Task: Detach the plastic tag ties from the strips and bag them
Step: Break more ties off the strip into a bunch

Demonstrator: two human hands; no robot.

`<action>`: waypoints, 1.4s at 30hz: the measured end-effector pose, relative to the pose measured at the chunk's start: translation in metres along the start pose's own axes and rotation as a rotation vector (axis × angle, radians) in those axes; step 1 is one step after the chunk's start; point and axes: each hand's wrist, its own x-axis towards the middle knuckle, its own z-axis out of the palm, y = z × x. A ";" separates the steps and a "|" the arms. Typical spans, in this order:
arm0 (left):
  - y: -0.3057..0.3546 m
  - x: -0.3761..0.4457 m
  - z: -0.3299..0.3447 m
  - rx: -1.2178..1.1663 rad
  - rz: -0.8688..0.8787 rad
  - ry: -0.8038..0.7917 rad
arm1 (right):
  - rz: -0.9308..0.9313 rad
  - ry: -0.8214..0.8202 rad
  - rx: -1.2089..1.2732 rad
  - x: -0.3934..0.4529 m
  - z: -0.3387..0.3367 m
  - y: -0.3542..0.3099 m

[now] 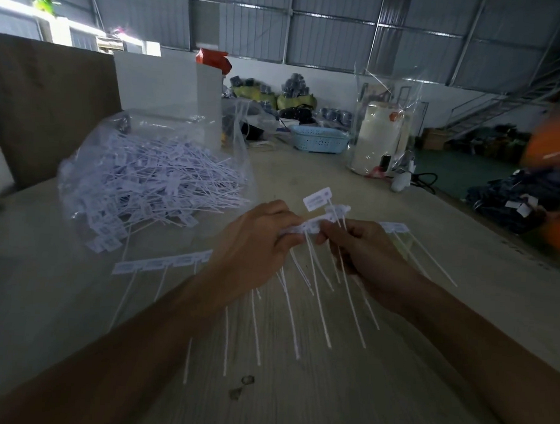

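**Pale wooden table and its load**

A pale wood-grain table (295, 391) is seen. To the left of the fingers (272, 211), a clear bag (150, 179) of loose tag ties is laid on it. A strip of ties (162, 262) lies left of them, another strip (397, 229) just right. Beyond, a blue basket (319, 139) and a wrapped white appliance (378, 142) are set.

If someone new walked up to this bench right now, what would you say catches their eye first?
Most likely the two hands at the centre: the left hand and right hand both grip a strip of white tag ties whose long tails hang toward the table. Next, the clear plastic bag at the left, heaped with loose ties. Another strip lies flat just in front of it.
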 end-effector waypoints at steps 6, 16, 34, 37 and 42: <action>-0.004 0.002 0.006 -0.093 0.002 0.019 | -0.108 0.063 -0.086 -0.001 0.000 -0.004; 0.003 0.002 0.005 -0.193 -0.026 0.067 | -0.153 0.041 -0.109 -0.001 -0.003 -0.004; 0.015 0.003 -0.004 -0.565 -0.338 -0.061 | -0.165 -0.023 -0.261 0.001 -0.005 -0.005; 0.009 0.004 -0.002 -0.477 -0.293 -0.004 | -0.114 -0.083 -0.201 -0.001 -0.006 -0.006; 0.003 0.000 -0.001 -0.185 -0.121 -0.071 | -0.106 -0.167 -0.305 0.003 -0.012 -0.002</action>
